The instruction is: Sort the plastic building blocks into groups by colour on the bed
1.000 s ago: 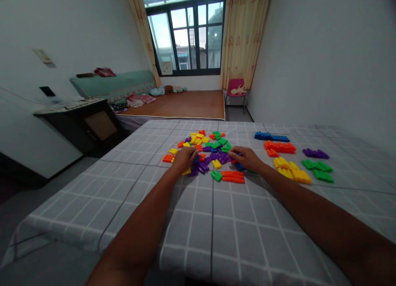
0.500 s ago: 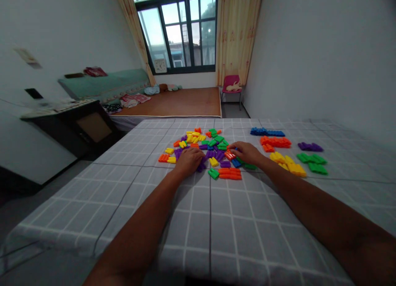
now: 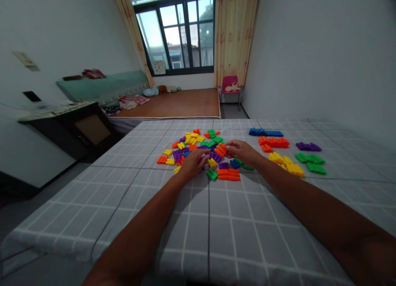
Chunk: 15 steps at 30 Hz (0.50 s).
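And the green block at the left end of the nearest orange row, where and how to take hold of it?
Probably its free left end, pinched from above and left: the green block lies low on the cloth, its right side against the orange row.

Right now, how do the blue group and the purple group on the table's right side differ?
The blue group forms a long row; the purple group is clearly shorter. The blue group lies farther from the person and more to the left than the purple group. Both rest on the checked tablecloth, apart from the mixed pile.
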{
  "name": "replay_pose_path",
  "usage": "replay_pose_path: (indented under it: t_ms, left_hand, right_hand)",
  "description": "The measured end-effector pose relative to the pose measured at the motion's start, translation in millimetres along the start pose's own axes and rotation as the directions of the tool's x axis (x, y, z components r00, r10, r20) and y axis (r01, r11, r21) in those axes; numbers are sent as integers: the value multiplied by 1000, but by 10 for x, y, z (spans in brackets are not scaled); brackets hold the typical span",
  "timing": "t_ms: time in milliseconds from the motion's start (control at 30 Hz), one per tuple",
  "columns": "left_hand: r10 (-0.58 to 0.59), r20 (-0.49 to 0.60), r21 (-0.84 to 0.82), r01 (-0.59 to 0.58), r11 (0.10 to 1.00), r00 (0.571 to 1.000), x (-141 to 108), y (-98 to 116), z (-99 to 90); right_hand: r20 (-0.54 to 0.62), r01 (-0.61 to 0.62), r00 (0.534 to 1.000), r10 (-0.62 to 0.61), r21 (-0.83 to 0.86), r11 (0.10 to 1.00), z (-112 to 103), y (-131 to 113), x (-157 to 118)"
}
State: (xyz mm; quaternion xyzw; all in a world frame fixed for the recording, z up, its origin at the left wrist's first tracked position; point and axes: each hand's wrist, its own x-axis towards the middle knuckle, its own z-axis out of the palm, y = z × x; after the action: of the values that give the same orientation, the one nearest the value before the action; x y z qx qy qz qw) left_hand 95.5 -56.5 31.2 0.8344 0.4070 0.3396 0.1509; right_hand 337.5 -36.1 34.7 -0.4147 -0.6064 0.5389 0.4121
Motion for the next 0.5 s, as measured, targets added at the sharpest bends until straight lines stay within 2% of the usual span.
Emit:
replay_pose_path:
  t_ms: [100,167,233,333,400,500]
  left_hand:
    - [-79,68,-269,94,959,995,13,70,95]
    - [-110,113,-358,144,923,987,21,51,129]
    - [-132,132,-386,174,906,982,30,1,136]
    - [-148,173,-429,209,879,974,49,-57,122]
    - [-168,201,-466,245,850,965,57,-52,111]
    - [-227,201,-498,299,814,953,54,-2,86]
  right_hand:
    - [71,26,997,-26,-8,1000,119,31,-29]
    - [70,133,990,-123,-170,976,160,59,-44]
    - [88,304,952,-294,-391,868,180,75,-63]
    - [250,531,838,-486,-578,619,225,72,-104]
    - [336,598,790,-513,-607,523,265,61,-121]
    - [364,606,780,-509,-643,469,232,12,-95]
